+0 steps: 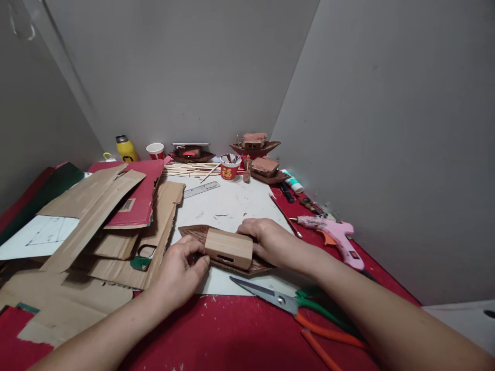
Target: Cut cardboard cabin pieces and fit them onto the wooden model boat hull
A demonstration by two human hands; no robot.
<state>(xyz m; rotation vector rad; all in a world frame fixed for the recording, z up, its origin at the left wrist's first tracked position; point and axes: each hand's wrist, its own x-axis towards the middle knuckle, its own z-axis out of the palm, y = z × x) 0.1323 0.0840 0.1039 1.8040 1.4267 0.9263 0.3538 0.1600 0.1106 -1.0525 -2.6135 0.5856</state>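
A model boat [197, 233] with a dark brown hull rests on white paper, its pointed bow toward the left. Across its middle stands a plain cardboard cabin [229, 246] with a small slot cut in the near side. My left hand [184, 265] is closed on the boat at the cabin's left end, thumb on the near edge. From the far right side, my right hand [266, 238] grips the boat beside the cabin; some of its fingertips are hidden. Just in front lie scissors [281, 300] with green and orange handles, partly under my right forearm.
Cardboard pieces [96, 206] are heaped at left. A pink glue gun [332, 229] lies at right. Behind are a steel ruler [201, 189], thin sticks [185, 169], a red paint cup [229, 169], a yellow bottle [126, 149] and finished-looking boats [255, 143]. Grey walls enclose the table.
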